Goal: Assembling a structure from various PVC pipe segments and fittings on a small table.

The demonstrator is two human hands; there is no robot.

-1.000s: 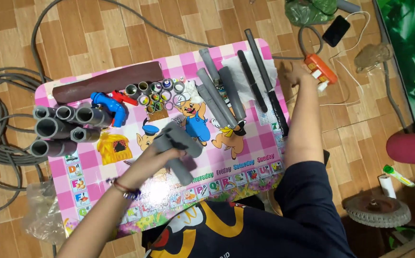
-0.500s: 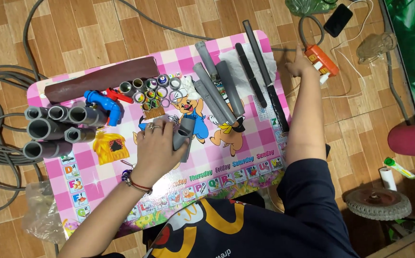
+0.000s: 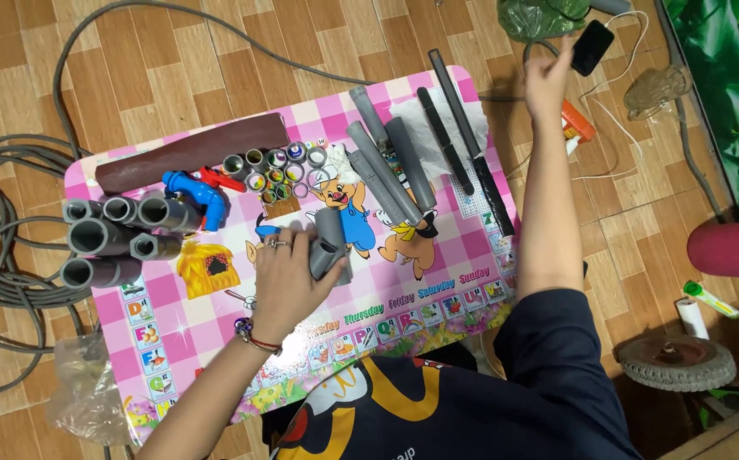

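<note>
From the head camera, looking down, a small pink checked table [image 3: 216,341] with cartoon pictures stands on a wooden floor. The left hand [image 3: 289,277] lies on the table with its fingers curled around a grey pipe piece [image 3: 331,247], which rests on the table near the middle. The right hand [image 3: 547,81] is stretched out past the far edge of the table, above the floor, right by a black phone [image 3: 592,47]; I cannot tell if its fingers hold anything. Just beside the right arm lies an orange tube [image 3: 575,123]. Long grey pipes [image 3: 386,170] lie on the table behind the pipe piece. Short fat pipes [image 3: 110,234] sit at the left side, near a blue pipe bend [image 3: 199,192].
</note>
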